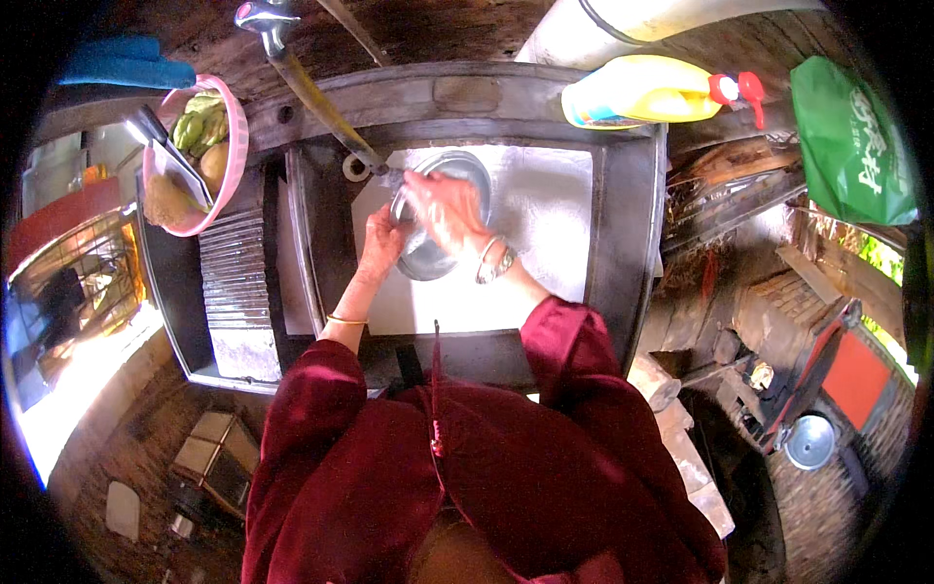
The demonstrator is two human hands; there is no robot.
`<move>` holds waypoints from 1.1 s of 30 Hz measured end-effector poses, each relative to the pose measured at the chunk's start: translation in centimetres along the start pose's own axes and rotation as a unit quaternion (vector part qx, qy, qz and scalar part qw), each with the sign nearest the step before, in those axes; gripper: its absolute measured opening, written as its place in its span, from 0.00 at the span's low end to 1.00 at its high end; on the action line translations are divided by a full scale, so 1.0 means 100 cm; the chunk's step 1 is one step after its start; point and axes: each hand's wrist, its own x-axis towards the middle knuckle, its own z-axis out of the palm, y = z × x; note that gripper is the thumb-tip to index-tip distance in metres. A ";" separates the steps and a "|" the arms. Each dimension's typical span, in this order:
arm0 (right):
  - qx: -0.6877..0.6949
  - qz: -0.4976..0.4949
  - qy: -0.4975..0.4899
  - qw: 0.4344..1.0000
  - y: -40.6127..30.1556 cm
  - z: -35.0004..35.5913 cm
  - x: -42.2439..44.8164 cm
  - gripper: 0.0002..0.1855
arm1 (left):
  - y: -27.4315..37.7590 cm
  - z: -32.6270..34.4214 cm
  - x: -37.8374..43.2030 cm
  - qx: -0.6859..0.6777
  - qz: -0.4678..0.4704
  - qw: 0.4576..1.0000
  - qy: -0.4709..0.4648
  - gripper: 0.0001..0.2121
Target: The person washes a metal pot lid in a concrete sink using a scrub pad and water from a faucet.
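A round metal basin (430,264) sits in the sink (543,285) below the tap. My left hand (384,235), a gold-coloured bangle on its wrist, is closed on the rim of a metal vessel at the basin's left side. Whether that vessel is the basin itself or a smaller piece over it, I cannot tell. My right hand (446,208), with a silver-coloured bangle, is blurred over the basin, its fingers close to the tap's outlet. Its grip is unclear. The tap's yellowish hose (321,102) slopes down to this spot from a chrome tap handle (268,25).
On the left are a ribbed washboard (235,270) and a pink basket (239,139) holding vegetables and a knife (179,160). A yellow bottle (642,91) lies along the back ledge. To the right hangs a green bag (850,146); a metal lid (810,442) is lower down.
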 end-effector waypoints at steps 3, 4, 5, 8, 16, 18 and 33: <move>-0.005 0.145 -0.022 0.989 0.036 -0.013 0.010 0.11 | 0.024 0.003 -0.004 0.131 -0.016 0.991 -0.005 0.16; 0.033 0.169 0.034 0.984 0.047 -0.013 0.008 0.12 | 0.024 0.006 -0.005 0.126 -0.002 0.992 0.002 0.16; -0.003 0.125 0.025 0.992 0.042 -0.008 0.005 0.12 | 0.022 0.006 -0.005 0.123 0.007 0.992 0.013 0.15; -0.026 0.050 -0.082 0.995 -0.012 -0.004 -0.005 0.13 | -0.015 -0.009 -0.003 0.052 0.010 0.999 0.003 0.14; -0.086 0.231 -0.096 0.964 0.078 -0.003 0.007 0.09 | 0.030 0.000 -0.011 0.080 -0.001 0.997 0.007 0.11; -0.067 0.177 -0.048 0.981 0.075 -0.004 0.006 0.10 | 0.021 -0.002 -0.008 0.091 0.012 0.996 0.007 0.12; -0.031 0.198 -0.017 0.979 0.077 -0.002 0.007 0.15 | 0.047 -0.005 0.000 0.084 -0.073 0.993 -0.026 0.18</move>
